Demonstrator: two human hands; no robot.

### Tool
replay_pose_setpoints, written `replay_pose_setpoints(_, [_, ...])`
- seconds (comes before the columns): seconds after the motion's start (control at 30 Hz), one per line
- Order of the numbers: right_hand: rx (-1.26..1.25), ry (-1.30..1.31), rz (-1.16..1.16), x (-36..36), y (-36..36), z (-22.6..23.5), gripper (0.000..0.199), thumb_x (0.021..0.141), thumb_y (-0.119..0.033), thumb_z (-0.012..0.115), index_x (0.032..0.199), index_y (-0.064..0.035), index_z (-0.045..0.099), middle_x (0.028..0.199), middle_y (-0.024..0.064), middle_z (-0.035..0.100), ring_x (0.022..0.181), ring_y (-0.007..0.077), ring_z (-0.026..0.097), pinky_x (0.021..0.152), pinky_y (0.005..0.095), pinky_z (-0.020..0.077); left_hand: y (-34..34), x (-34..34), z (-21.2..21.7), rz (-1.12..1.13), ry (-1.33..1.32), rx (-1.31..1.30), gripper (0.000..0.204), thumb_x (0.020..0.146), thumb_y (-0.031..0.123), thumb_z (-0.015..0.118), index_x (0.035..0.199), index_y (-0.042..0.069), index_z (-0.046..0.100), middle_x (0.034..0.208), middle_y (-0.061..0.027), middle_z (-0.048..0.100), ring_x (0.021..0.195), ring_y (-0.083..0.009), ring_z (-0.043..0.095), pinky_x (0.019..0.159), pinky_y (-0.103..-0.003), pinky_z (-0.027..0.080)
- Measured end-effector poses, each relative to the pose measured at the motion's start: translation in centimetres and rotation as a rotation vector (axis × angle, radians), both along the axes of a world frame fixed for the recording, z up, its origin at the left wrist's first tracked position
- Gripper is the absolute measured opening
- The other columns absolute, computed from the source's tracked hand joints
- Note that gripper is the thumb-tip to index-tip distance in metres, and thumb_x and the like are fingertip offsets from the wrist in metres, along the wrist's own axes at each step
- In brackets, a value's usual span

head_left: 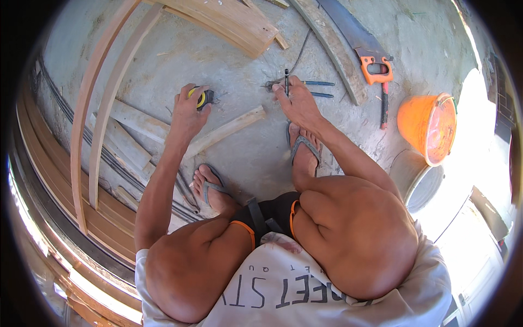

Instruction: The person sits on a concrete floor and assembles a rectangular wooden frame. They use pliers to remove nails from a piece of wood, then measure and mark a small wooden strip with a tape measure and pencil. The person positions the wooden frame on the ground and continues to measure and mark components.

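My left hand (189, 113) is closed around a yellow-and-black tape measure (202, 100) just above the concrete floor. No drawn-out blade can be made out. My right hand (298, 103) pinches a slim black pen or pencil (286, 80), held upright between thumb and fingers. Behind and beside that hand lies a pair of pincers with dark blue handles (320, 83), partly hidden by the fingers. Between my hands and feet a short wooden strip (231, 128) rests on the floor.
Long planks and two slats (111, 87) lie on the left. Boards (229, 24) are stacked ahead. To the right are a wooden batten (332, 49), a handsaw (376, 68), a red-and-black handled tool (384, 103), an orange bucket (417, 122) and a grey bucket (408, 177).
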State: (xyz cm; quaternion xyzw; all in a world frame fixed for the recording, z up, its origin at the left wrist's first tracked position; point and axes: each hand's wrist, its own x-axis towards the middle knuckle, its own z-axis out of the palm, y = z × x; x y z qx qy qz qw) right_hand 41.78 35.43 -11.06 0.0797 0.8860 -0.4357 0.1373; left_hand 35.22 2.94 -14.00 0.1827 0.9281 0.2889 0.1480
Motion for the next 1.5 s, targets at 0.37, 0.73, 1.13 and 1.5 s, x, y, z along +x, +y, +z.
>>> replay_pose_setpoints(0.37, [-0.298,-0.250,0.670,5.2,-8.7,0.6,0.058,0.093,-0.053,0.071,0.119,-0.0014,0.072,0.103,0.0233,0.072,0.095,0.0424,0.069,0.086,0.0514,0.0526,-1.5,15.1,2.0,0.884,-1.492,0.717,0.054,0.112,0.050,0.041,0.131,0.004,0.062,0.113,-0.0086,0.074,0.096,-0.0184,0.072,0.080,-0.035,0.061])
replay_pose_setpoints(0.73, [-0.578,-0.687,0.314,6.7,-8.9,-0.8,0.038,0.093,-0.033,0.075,0.120,-0.0061,0.075,0.097,0.0149,0.078,0.083,0.0308,0.071,0.081,0.0427,0.0552,-0.4,14.4,3.7,0.391,-1.185,0.451,0.070,0.106,0.062,0.054,0.129,-0.002,0.070,0.102,-0.0036,0.068,0.087,-0.0123,0.057,0.077,-0.025,0.046])
replay_pose_setpoints(1.13, [-0.293,-0.331,0.443,5.4,-8.5,2.3,0.040,0.092,-0.031,0.077,0.120,-0.0037,0.073,0.102,0.0118,0.072,0.077,0.0191,0.065,0.070,0.0354,0.0527,-2.4,15.6,2.5,1.062,-1.708,1.006,0.036,0.105,0.031,0.058,0.122,0.000,0.063,0.111,-0.0160,0.073,0.087,-0.0246,0.076,0.081,-0.042,0.065])
replay_pose_setpoints(1.5, [-0.607,-0.675,0.376,6.7,-9.5,0.0,0.030,0.098,-0.030,0.078,0.109,-0.0035,0.071,0.094,0.0042,0.073,0.082,0.0091,0.063,0.074,0.0279,0.0492,-0.5,15.7,5.0,0.276,-0.548,0.450,0.070,0.093,0.056,0.075,0.139,0.005,0.062,0.121,-0.0138,0.068,0.110,-0.0201,0.064,0.097,-0.034,0.052])
